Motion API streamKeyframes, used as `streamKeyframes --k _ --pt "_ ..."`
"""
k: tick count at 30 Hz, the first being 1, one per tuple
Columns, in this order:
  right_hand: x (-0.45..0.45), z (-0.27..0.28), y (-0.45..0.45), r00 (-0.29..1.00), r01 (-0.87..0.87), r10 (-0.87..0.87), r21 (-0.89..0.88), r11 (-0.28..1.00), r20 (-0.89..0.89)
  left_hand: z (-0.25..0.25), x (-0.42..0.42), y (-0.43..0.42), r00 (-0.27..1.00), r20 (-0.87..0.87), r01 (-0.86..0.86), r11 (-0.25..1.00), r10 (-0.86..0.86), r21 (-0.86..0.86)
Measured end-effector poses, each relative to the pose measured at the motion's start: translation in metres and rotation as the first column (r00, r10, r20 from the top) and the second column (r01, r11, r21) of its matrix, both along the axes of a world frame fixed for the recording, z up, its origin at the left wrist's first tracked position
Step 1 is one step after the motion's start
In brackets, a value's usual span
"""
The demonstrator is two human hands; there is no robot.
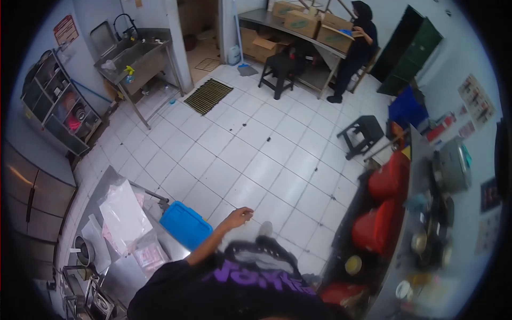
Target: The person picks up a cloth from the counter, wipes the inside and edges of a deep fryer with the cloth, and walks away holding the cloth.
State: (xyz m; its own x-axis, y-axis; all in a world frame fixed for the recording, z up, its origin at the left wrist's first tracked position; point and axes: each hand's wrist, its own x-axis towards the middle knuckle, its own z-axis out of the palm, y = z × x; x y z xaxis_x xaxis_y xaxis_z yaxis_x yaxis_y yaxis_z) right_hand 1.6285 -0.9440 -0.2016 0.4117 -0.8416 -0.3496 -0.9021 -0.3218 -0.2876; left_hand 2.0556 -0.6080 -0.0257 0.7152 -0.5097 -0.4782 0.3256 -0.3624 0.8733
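Note:
My left hand (238, 217) reaches out in front of my body above the tiled floor, its fingers loosely bent and nothing visible in them. The nearest thing to it is a blue plastic lid or box (186, 225) beside the metal table, apart from the hand. On that metal table (125, 277) lie a stack of white sheets or bags (125, 213) and a clear packet with pink contents (150, 256). My right hand cannot be made out; the lower right is dark and blurred.
Red bins (373, 229) line the right-hand counter (408, 213). A black stool (361, 136) stands beyond them. At the back, a person (358, 53) stands by a table with cardboard boxes (302, 22). A metal sink (136, 56) and striped mat (208, 96) are at far left.

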Motion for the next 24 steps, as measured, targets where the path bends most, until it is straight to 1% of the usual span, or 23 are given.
streamKeyframes --k 1,3,4,5,6,7,8,9,10,11,12,13,14,15,16,17,18,19,20,22,23,24 --pt "0.049 0.002 -0.017 0.996 -0.086 0.086 0.016 0.996 -0.004 -0.007 0.018 0.011 1.0 0.002 -0.026 1.0 0.026 0.014" --pt "0.157 0.023 -0.062 0.944 -0.303 0.298 0.017 0.953 0.139 -0.026 0.051 0.029 0.986 0.004 -0.165 0.985 0.165 0.041" --pt "0.211 0.034 -0.085 0.894 -0.406 0.395 0.012 0.914 0.209 -0.006 0.067 0.035 0.961 -0.095 -0.252 0.964 0.26 0.089" --pt "0.285 0.052 -0.105 0.924 -0.364 0.353 0.053 0.93 0.15 0.0 0.078 0.043 0.929 -0.085 -0.356 0.933 0.36 0.053" --pt "0.35 0.061 -0.117 0.914 -0.384 0.375 0.03 0.923 0.155 0.005 0.093 0.05 0.886 -0.069 -0.458 0.889 0.458 0.02" --pt "0.416 0.069 -0.131 0.904 -0.403 0.397 0.006 0.915 0.159 0.019 0.112 0.053 0.864 -0.084 -0.495 0.868 0.496 0.032" --pt "0.481 0.076 -0.145 0.893 -0.422 0.419 -0.017 0.907 0.163 0.037 0.132 0.058 0.807 -0.063 -0.586 0.809 0.587 0.04" --pt "0.536 0.083 -0.153 0.85 -0.463 0.466 -0.074 0.883 0.246 0.053 0.155 0.064 0.746 -0.043 -0.662 0.748 0.664 0.049" --pt "0.592 0.1 -0.153 0.869 -0.448 0.44 -0.019 0.894 0.225 0.062 0.181 0.076 0.724 0.031 -0.689 0.724 0.689 -0.035" --pt "0.637 0.106 -0.153 0.84 -0.464 0.447 -0.021 0.886 0.308 0.071 0.212 0.09 0.695 0.102 -0.7 0.703 0.711 -0.126" --pt "0.682 0.111 -0.151 0.803 -0.475 0.448 -0.033 0.879 0.392 0.095 0.25 0.1 0.627 0.155 -0.753 0.645 0.764 -0.134" --pt "0.723 0.114 -0.142 0.747 -0.485 0.459 -0.079 0.871 0.48 0.129 0.29 0.111 0.568 0.271 -0.769 0.619 0.777 -0.161" --pt "0.75 0.116 -0.131 0.69 -0.488 0.468 -0.121 0.864 0.552 0.181 0.33 0.111 0.45 0.346 -0.824 0.532 0.823 -0.193" --pt "0.778 0.109 -0.125 0.721 -0.514 0.479 -0.077 0.854 0.5 0.218 0.365 0.122 0.369 0.465 -0.825 0.514 0.805 -0.235" --pt "0.794 0.103 -0.126 0.753 -0.538 0.497 -0.031 0.842 0.431 0.255 0.396 0.127 0.215 0.584 -0.847 0.447 0.783 -0.288" --pt "0.809 0.1 -0.121 0.746 -0.567 0.541 -0.056 0.822 0.388 0.282 0.427 0.136 -0.015 0.765 -0.757 0.492 0.644 -0.43" --pt "0.821 0.1 -0.107 0.739 -0.593 0.577 -0.072 0.802 0.348 0.313 0.455 0.144 -0.208 0.73 -0.567 0.527 0.651 -0.632" --pt "0.829 0.108 -0.088 0.801 -0.553 0.539 -0.023 0.833 0.261 0.356 0.482 0.153 -0.288 0.799 -0.424 0.678 0.528 -0.601" --pt "0.84 0.119 -0.069 0.851 -0.506 0.494 0.022 0.862 0.18 0.392 0.504 0.169 -0.334 0.847 -0.29 0.811 0.412 -0.509" --pt "0.841 0.095 -0.059 0.885 -0.456 0.435 0.119 0.882 0.165 0.436 0.557 0.148 -0.431 0.825 -0.104 0.888 0.367 -0.449" --pt "0.843 0.086 -0.051 0.9 -0.435 0.429 0.127 0.891 0.074 0.457 0.584 0.137 -0.474 0.81 -0.011 0.917 0.347 -0.399" --pt "0.843 0.077 -0.045 0.905 -0.418 0.424 0.132 0.899 -0.021 0.453 0.614 0.138 -0.463 0.813 -0.006 0.915 0.354 -0.402"
